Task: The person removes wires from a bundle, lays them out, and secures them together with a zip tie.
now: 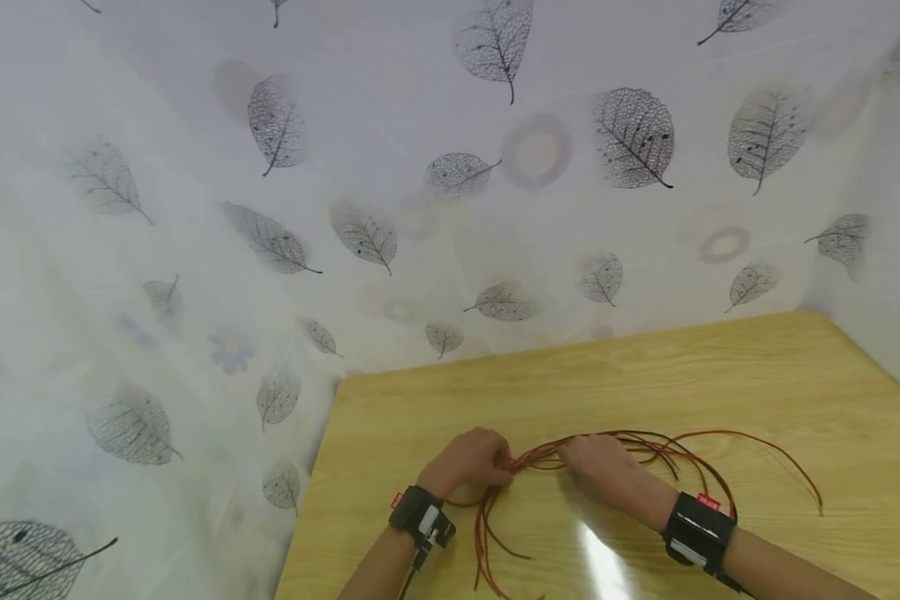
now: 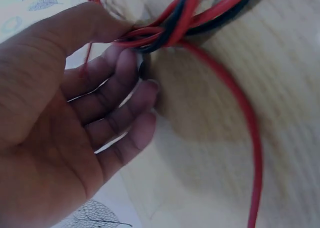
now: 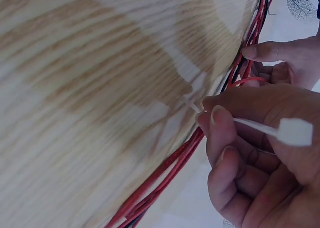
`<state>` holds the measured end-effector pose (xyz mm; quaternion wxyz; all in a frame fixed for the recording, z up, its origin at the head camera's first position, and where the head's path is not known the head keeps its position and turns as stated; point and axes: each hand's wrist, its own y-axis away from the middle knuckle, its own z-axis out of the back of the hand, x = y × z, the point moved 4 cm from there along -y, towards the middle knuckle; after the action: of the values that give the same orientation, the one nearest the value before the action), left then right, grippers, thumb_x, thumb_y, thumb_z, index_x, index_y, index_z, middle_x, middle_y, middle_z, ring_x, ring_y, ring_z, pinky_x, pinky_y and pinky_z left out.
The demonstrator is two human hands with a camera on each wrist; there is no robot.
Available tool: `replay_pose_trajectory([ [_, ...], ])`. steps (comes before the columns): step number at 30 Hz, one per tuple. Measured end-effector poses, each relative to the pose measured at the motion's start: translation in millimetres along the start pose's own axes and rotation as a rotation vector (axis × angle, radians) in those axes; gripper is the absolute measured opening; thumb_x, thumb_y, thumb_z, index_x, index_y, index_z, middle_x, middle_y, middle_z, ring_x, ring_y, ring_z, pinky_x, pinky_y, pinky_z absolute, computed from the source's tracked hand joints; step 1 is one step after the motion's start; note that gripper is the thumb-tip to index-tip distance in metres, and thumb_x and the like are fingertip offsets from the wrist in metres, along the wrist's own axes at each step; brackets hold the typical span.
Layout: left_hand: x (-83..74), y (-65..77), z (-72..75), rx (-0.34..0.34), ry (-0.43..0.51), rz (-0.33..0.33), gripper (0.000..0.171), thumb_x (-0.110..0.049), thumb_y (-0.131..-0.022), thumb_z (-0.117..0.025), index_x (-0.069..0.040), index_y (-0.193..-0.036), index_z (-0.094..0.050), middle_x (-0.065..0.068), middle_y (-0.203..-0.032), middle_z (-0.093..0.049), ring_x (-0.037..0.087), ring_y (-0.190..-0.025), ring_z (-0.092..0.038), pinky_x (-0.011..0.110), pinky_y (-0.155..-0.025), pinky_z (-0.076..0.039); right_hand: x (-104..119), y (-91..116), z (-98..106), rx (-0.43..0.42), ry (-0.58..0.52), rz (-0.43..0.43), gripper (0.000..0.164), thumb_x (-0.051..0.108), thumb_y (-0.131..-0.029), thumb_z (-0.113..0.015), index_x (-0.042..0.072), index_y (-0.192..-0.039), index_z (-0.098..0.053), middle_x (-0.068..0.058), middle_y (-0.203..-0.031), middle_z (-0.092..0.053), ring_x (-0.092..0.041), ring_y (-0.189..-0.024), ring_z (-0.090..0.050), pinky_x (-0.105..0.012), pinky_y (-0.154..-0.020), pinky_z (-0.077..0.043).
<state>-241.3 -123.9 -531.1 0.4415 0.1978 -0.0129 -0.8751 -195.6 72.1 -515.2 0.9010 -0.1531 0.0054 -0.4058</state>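
A bundle of red and black wires (image 1: 536,454) stretches across the wooden table, its loose ends fanning out on both sides. My left hand (image 1: 471,460) pinches the bundle between thumb and index finger; in the left wrist view the other fingers of that left hand (image 2: 55,113) lie bent below the wires (image 2: 175,30). To the right of it, my right hand (image 1: 607,471) is beside the bundle. Seen from the right wrist, the right hand (image 3: 255,163) holds a white cable tie (image 3: 295,132) between thumb and fingertips, its square head toward the palm and its thin tail pointing out past the fingertips.
The wood-grain table (image 1: 630,375) meets a pale curtain with leaf prints (image 1: 390,208) at its back and sides. Black straps with camera units (image 1: 701,533) sit on both wrists. One red wire (image 1: 787,458) curves far out to the right.
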Motion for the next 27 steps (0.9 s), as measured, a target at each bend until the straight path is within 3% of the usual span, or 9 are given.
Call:
replay_pose_trajectory([
  [3, -6.7, -5.8, 3.3, -0.042, -0.054, -0.018, 0.046, -0.059, -0.086, -0.062, -0.022, -0.058, -0.059, -0.014, -0.055, -0.04, 0.002, -0.049, -0.035, 0.02, -0.044, -0.029, -3.5, -0.1, -4.9, 0.04, 0.007, -0.056, 0.017, 0.004, -0.076, -0.073, 0.012, -0.074, -0.059, 0.003, -0.06, -0.052, -0.012, -0.05, -0.051, -0.029, -0.039, -0.038],
  [5, -12.6, -11.9, 5.8, -0.116, -0.141, -0.035, 0.058, -0.064, -0.088, -0.053, -0.02, -0.05, -0.053, -0.01, -0.054, -0.036, 0.006, -0.048, -0.032, 0.023, -0.043, -0.027, -5.7, -0.2, -7.6, 0.055, 0.013, -0.085, 0.014, 0.005, -0.077, -0.075, 0.012, -0.082, -0.063, 0.0, -0.062, -0.056, -0.016, -0.052, -0.056, -0.03, -0.04, -0.04],
  [8, -18.6, -22.3, 6.8, -0.231, -0.215, -0.018, 0.05, -0.055, -0.092, -0.055, -0.018, -0.059, -0.061, -0.007, -0.063, -0.045, 0.009, -0.056, -0.042, 0.024, -0.049, -0.035, -7.4, 0.0, -10.9, 0.038, 0.017, -0.086, 0.016, 0.005, -0.077, -0.075, 0.012, -0.084, -0.063, 0.0, -0.062, -0.057, -0.016, -0.052, -0.057, -0.028, -0.038, -0.04],
  [11, -18.2, -31.4, 1.7, -0.261, -0.147, 0.037, 0.024, -0.04, -0.091, -0.063, -0.017, -0.086, -0.068, -0.005, -0.079, -0.057, 0.011, -0.072, -0.054, 0.025, -0.062, -0.045, -5.9, -0.5, -11.8, 0.013, 0.033, -0.055, 0.019, 0.002, -0.077, -0.073, 0.013, -0.08, -0.057, 0.002, -0.059, -0.053, -0.013, -0.049, -0.054, -0.026, -0.036, -0.038],
  [14, -17.7, -39.0, -4.1, -0.27, -0.042, 0.086, 0.022, -0.031, -0.09, -0.065, -0.015, -0.105, -0.068, -0.004, -0.091, -0.064, 0.011, -0.082, -0.06, 0.026, -0.07, -0.049, -4.9, -1.3, -12.0, 0.006, 0.03, -0.038, 0.022, 0.0, -0.076, -0.071, 0.014, -0.077, -0.054, 0.004, -0.057, -0.051, -0.01, -0.048, -0.051, -0.024, -0.036, -0.036],
  [21, -23.1, -49.6, -5.5, -0.304, 0.079, 0.099, 0.019, -0.021, -0.088, -0.067, -0.012, -0.104, -0.068, -0.001, -0.092, -0.064, 0.012, -0.082, -0.058, 0.027, -0.072, -0.048, -6.7, -3.6, -13.2, -0.015, -0.032, -0.024, 0.023, -0.002, -0.074, -0.07, 0.014, -0.076, -0.055, 0.008, -0.057, -0.048, -0.004, -0.048, -0.046, -0.023, -0.038, -0.036],
  [27, -18.9, -54.0, -11.4, -0.308, 0.085, 0.132, 0.015, -0.017, -0.086, -0.066, -0.01, -0.1, -0.066, -0.002, -0.088, -0.059, 0.012, -0.08, -0.055, 0.026, -0.069, -0.046, -7.7, -2.9, -15.3, 0.009, -0.118, -0.075, 0.02, -0.002, -0.08, -0.067, 0.014, -0.079, -0.055, 0.012, -0.056, -0.037, -0.002, -0.048, -0.037, -0.022, -0.038, -0.031],
])
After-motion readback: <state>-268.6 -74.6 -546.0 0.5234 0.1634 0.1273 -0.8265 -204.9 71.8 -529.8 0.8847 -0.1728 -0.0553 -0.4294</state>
